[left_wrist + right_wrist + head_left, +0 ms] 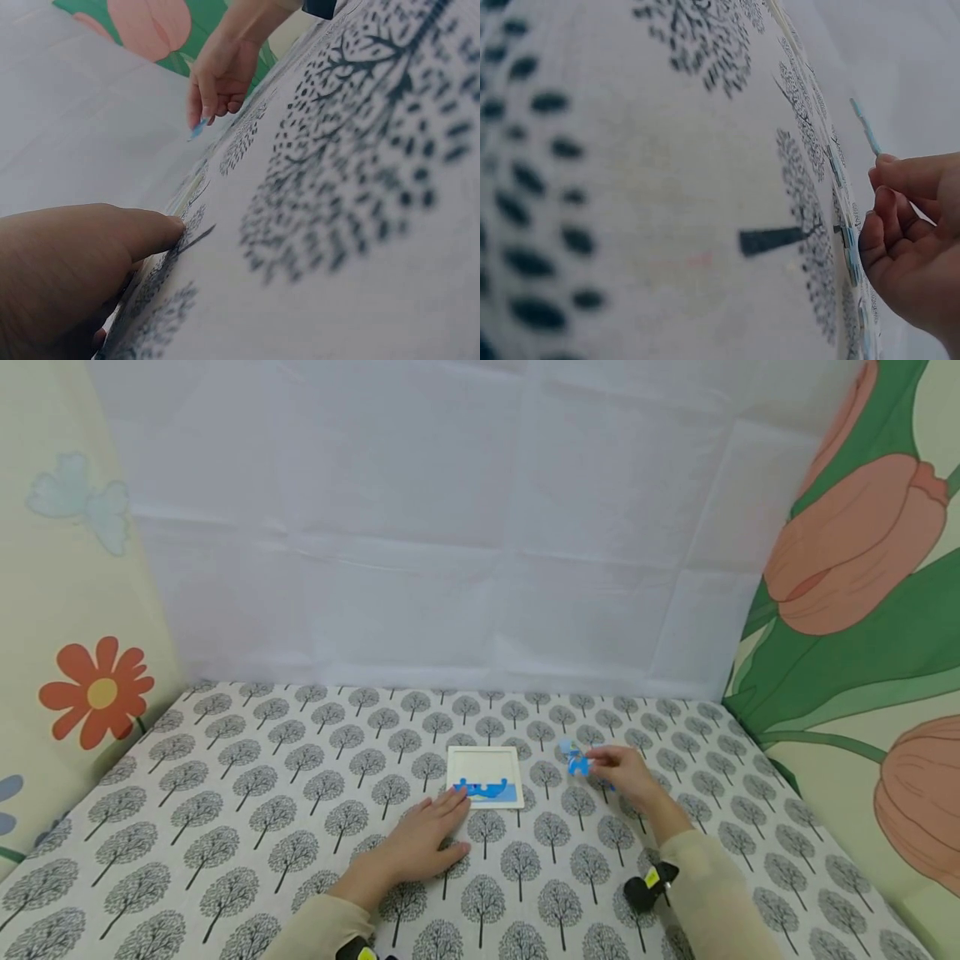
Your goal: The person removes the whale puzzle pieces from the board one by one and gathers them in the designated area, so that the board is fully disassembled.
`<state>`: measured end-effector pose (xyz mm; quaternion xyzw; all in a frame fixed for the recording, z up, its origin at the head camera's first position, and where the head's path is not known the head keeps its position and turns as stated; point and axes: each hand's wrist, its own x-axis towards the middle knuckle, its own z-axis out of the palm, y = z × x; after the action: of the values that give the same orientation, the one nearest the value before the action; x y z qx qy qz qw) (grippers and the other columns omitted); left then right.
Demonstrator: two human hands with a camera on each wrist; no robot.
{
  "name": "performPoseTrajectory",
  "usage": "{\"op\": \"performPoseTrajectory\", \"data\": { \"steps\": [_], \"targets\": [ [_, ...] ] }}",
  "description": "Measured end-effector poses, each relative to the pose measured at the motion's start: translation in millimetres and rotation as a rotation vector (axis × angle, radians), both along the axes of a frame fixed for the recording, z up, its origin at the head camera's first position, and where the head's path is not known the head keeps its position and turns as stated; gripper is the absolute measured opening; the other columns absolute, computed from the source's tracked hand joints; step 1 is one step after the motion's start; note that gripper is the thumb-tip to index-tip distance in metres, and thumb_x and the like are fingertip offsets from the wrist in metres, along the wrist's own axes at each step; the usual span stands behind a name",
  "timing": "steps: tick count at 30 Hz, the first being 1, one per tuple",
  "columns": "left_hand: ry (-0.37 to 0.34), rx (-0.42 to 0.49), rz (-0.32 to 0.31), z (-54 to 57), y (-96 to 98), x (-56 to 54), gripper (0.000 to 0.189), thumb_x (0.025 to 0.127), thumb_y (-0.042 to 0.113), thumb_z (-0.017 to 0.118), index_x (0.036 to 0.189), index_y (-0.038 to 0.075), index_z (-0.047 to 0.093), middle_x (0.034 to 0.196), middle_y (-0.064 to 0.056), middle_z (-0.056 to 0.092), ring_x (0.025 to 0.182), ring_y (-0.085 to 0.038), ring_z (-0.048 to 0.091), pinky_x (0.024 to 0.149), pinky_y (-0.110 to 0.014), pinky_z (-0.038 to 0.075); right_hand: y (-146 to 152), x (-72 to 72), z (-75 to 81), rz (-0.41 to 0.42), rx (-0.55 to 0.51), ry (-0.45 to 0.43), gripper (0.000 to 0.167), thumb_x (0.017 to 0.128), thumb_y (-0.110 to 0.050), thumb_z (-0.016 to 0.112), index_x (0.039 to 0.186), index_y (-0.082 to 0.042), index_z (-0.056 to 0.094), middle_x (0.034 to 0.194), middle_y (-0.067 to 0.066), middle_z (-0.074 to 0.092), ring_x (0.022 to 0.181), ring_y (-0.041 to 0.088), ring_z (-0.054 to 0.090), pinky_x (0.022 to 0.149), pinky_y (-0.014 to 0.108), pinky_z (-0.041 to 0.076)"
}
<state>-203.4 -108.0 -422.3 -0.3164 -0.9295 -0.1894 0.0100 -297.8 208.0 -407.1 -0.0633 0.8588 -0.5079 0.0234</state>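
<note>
"White sheeting (pixel 465 527) hangs behind a table covered with tree-print cloth (pixel 300 827). Head view: state the position of the left hand (pixel 423 841)."

"Fingers extended, gripping nothing; fingertips rest at the lower left corner of the puzzle tray (pixel 483 766). Blue puzzle pieces (pixel 487 791) occupy the tray's lower part."

"And the right hand (pixel 624 771)?"

"Right of the tray, at the loose pieces (pixel 578 767). Which piece it grips cannot be told from this view."

"Left wrist view?"

"Left thumb straight, close to the cloth. Beyond it, the right hand pinches a pale blue piece (pixel 197 130)."

"Right wrist view?"

"Grip narrow: thumb and forefinger hold the piece by one end, edge-on to the camera, above the cloth. Other pieces lie on the cloth, near the curled fingers."
</note>
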Motion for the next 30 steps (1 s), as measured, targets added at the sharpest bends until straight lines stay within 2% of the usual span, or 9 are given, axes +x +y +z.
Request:
{"op": "performPoseTrajectory", "data": {
  "steps": [6, 12, 22, 30],
  "targets": [
    [-0.010, -0.002, -0.001, 1.5, -0.3, 1.2, 0.058, 0.086, 0.030, 0.049, 0.130, -0.005, 0.033, 0.137, -0.017, 0.024, 0.125, -0.030, 0.019, 0.099, -0.048, 0.016, 1, 0.5, -4.1, -0.006, -0.013, -0.021, 0.024, 0.080, 0.000, 0.057, 0.104, 0.004, 0.058, 0.088, 0.009, 0.057, 0.078, 0.017, 0.053, 0.067, 0.029, 0.046],
    [-0.015, 0.000, 0.004, 0.8, -0.5, 1.1, 0.058, 0.086, 0.031, 0.048, 0.130, -0.004, 0.032, 0.138, -0.016, 0.023, 0.125, -0.029, 0.018, 0.099, -0.047, 0.015, 0, -2.0, -9.2, -0.013, -0.003, 0.004, 0.021, 0.079, 0.000, 0.058, 0.099, 0.004, 0.060, 0.093, 0.011, 0.053, 0.080, 0.020, 0.051, 0.068, 0.031, 0.045],
    [-0.008, 0.003, 0.005, -2.0, -0.9, -0.1, 0.059, 0.087, 0.032, 0.048, 0.131, -0.003, 0.032, 0.138, -0.015, 0.023, 0.126, -0.028, 0.018, 0.099, -0.047, 0.015, -3, -5.3, -14.5, -0.033, 0.071, -0.002, 0.019, 0.077, 0.002, 0.060, 0.096, 0.001, 0.063, 0.081, 0.004, 0.059, 0.077, 0.018, 0.054, 0.070, 0.033, 0.046],
    [-0.008, 0.007, 0.006, -1.8, -0.8, -0.1, 0.059, 0.086, 0.032, 0.048, 0.131, -0.003, 0.032, 0.138, -0.015, 0.023, 0.126, -0.028, 0.018, 0.099, -0.047, 0.015, -3, -6.1, -14.5, 0.004, 0.106, 0.008, 0.021, 0.078, 0.002, 0.059, 0.098, 0.002, 0.062, 0.084, 0.005, 0.059, 0.078, 0.018, 0.055, 0.069, 0.033, 0.046]
  ]
}}
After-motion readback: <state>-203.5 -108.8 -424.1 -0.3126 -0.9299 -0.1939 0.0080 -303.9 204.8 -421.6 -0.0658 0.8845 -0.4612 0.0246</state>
